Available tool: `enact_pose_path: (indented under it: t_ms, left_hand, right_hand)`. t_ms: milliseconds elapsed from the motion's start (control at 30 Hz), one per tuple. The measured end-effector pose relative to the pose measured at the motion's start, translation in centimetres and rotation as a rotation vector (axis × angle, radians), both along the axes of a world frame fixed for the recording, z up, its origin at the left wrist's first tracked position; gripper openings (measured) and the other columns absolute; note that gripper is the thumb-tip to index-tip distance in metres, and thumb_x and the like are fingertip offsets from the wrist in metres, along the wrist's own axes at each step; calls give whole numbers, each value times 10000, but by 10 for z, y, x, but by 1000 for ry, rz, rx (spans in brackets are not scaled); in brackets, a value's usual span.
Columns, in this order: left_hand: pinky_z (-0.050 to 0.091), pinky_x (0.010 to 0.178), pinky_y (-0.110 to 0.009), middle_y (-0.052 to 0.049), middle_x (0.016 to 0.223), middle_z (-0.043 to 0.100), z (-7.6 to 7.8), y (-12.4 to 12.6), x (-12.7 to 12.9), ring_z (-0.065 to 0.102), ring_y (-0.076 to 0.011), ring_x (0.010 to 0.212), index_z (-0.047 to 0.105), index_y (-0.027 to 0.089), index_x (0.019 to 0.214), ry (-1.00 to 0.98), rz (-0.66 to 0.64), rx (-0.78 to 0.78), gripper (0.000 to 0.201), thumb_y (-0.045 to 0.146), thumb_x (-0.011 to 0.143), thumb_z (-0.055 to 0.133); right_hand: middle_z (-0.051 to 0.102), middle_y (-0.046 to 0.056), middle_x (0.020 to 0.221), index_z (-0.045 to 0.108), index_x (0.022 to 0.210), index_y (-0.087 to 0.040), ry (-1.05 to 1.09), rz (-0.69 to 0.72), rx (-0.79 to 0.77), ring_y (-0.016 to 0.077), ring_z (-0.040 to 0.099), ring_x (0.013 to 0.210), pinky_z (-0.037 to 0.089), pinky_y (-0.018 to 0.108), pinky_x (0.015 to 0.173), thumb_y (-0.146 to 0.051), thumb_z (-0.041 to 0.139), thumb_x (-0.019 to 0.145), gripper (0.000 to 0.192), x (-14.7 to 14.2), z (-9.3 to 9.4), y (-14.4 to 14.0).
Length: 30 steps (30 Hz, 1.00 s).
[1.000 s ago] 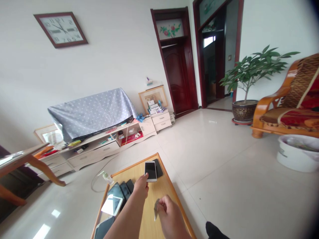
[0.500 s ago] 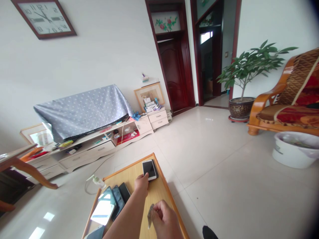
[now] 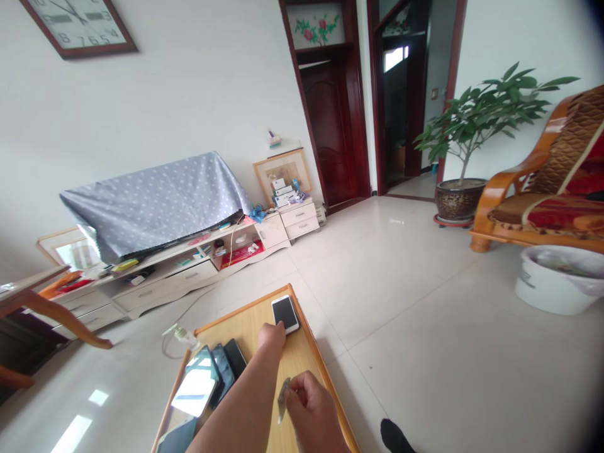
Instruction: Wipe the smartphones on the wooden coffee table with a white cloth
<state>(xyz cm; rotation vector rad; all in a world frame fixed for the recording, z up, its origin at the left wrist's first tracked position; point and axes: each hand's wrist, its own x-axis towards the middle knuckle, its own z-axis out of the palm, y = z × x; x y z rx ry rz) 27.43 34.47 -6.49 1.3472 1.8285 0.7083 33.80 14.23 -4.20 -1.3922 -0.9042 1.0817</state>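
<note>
My left hand (image 3: pixel 272 336) reaches to the far end of the small wooden table (image 3: pixel 250 319), its fingers closed at the near left corner of a white smartphone (image 3: pixel 285 313) with a dark screen. My right hand (image 3: pixel 314 402), nearer to me, pinches a small, thin, greyish crumpled piece (image 3: pixel 283 396) that looks like a scrap of cloth or wipe. Left of my forearm lie several phones and a tablet-like device: a dark phone (image 3: pixel 234 357), a bluish one (image 3: pixel 221 371), a bright reflecting screen (image 3: pixel 195 384) and a grey-blue device (image 3: pixel 178 437) partly cut off.
A clear pump bottle (image 3: pixel 186 338) stands by the table's left edge. Beyond is a low white cabinet (image 3: pixel 189 277) under a dotted grey cloth (image 3: pixel 155 204). To the right are a white tub (image 3: pixel 547 286), a wooden sofa (image 3: pixel 509 182) and a potted plant (image 3: pixel 460 201). My dark shoe tip (image 3: pixel 395 435) shows below.
The white smartphone has shifted slightly right, covering the dark phone that showed beneath its right edge. My right hand stays nearly in place with the crumpled piece. The view has tilted a little.
</note>
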Motion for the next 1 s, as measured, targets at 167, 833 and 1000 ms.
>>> enact_pose_path:
  t_ms: [167,833,1000]
  left_hand:
    - [548,916,-423,-72,1262,607,-5,5,1,619,-216,1098,576,194,1252,47,104,-124,396,411,924,619]
    - [530,810,-342,-81,1067,682,-4,-38,-34,661,-197,940,600,173,1171,296,-26,97,357,440,939,551]
    - [474,867,-294,-47,1024,687,2,-110,-96,648,-181,985,618,210,1094,319,-133,325,286,415,915,529]
  right_hand:
    - [643,-6,714,581,761,-231,18,-22,7,170,582,666,403,243,600,-343,545,834,139,2,2,-2]
    - [667,4,717,623,801,-215,-17,17,36,173,588,636,394,260,579,-370,562,852,174,-19,-5,-9]
    - [695,11,725,630,815,-226,-140,92,30,194,628,678,417,272,611,-409,552,859,204,-38,-11,-17]
